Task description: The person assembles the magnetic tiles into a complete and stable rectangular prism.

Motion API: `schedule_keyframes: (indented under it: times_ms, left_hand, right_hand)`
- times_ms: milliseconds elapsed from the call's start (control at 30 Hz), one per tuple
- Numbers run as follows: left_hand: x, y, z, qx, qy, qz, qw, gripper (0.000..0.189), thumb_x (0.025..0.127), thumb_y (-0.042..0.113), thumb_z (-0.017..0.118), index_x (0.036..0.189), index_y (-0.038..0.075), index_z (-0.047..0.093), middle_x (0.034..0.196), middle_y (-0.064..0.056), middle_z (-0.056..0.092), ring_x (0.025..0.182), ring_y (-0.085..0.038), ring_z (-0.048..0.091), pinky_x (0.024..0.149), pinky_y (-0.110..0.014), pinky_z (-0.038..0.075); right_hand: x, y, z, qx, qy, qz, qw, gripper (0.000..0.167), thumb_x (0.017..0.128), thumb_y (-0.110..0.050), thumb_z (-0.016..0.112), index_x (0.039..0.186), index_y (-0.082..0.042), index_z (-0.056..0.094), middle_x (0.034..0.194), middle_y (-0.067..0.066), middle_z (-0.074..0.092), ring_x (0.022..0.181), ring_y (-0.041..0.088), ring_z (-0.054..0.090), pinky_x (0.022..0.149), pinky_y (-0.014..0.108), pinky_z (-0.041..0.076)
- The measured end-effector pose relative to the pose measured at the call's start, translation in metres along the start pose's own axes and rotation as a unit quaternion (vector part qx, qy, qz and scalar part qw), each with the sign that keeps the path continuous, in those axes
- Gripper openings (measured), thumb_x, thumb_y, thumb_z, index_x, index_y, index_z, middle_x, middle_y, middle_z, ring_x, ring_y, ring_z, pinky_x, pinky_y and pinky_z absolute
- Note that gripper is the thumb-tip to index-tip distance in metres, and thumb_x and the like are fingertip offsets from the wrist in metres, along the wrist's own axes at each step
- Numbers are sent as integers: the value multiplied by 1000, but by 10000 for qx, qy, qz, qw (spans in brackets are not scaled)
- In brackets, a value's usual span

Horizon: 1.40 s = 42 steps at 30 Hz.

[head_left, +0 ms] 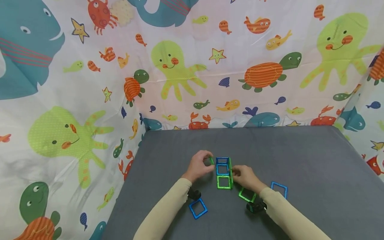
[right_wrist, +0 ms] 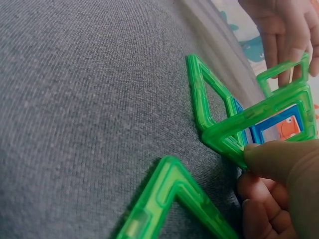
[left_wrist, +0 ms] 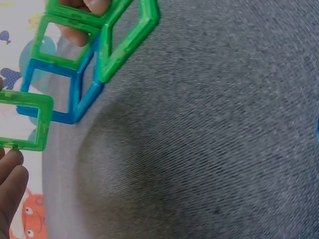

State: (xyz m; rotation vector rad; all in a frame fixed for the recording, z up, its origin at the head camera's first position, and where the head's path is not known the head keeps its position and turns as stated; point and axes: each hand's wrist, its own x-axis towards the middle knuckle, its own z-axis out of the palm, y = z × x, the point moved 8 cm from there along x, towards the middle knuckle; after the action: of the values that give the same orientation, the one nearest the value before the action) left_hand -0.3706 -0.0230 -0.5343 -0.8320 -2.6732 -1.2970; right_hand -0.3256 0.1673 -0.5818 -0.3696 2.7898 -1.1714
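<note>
Magnetic tiles in the head view form a small structure. A blue square tile (head_left: 222,174) and a green square tile (head_left: 223,188) lie flat in line. Another blue tile (head_left: 222,158) stands at their far end, and green tiles (head_left: 231,173) stand as a wall along the right side. My left hand (head_left: 198,166) holds a green square tile (left_wrist: 46,119) between thumb and fingertips, upright, just left of the structure. My right hand (head_left: 246,176) pinches the lower edge of the green wall, the thumb (right_wrist: 271,158) on its near face.
Loose tiles lie on the grey cloth-covered table (head_left: 168,143): a blue square (head_left: 192,211) near my left wrist, a green one (head_left: 245,198) under my right wrist, and a larger blue one (head_left: 279,184) further right. A sea-animal printed curtain (head_left: 186,110) surrounds the table.
</note>
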Motion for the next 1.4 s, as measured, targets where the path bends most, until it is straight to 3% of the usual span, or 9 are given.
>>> schedule_keyframes:
  times_ms: [200, 567, 867, 1400]
  left_hand:
    - [0, -5, 10, 416, -137, 122, 9990, 36, 82, 17, 77, 116, 7, 69, 111, -8, 68, 97, -28, 63, 85, -34, 54]
    - [-4, -10, 19, 409, -202, -1, 9990, 36, 82, 18, 79, 115, 7, 70, 113, -6, 68, 102, -23, 64, 91, -36, 55]
    - [-4, -13, 23, 194, -192, -220, 9994, 33, 81, 16, 81, 111, 10, 69, 111, -5, 67, 104, -23, 64, 96, -36, 56]
    - [-2, -10, 29, -96, -272, -178, 9994, 38, 78, 10, 73, 116, 7, 68, 114, -5, 66, 107, -22, 66, 96, -37, 57]
  right_hand:
    - [1, 1, 1, -19, 33, -7, 10000, 23, 94, -10, 68, 116, -5, 74, 100, 5, 74, 88, 19, 69, 74, 35, 57]
    - [0, 6, 2, 24, 81, 37, 10000, 25, 94, -9, 67, 118, -5, 74, 99, 4, 74, 87, 17, 69, 72, 34, 57]
    - [0, 4, 2, 136, 101, 68, 9998, 23, 94, -9, 68, 116, -5, 74, 97, 4, 74, 85, 16, 69, 72, 32, 56]
    - [0, 6, 3, 203, 189, 218, 9994, 22, 93, -10, 71, 115, -5, 75, 95, 3, 74, 81, 12, 67, 69, 30, 55]
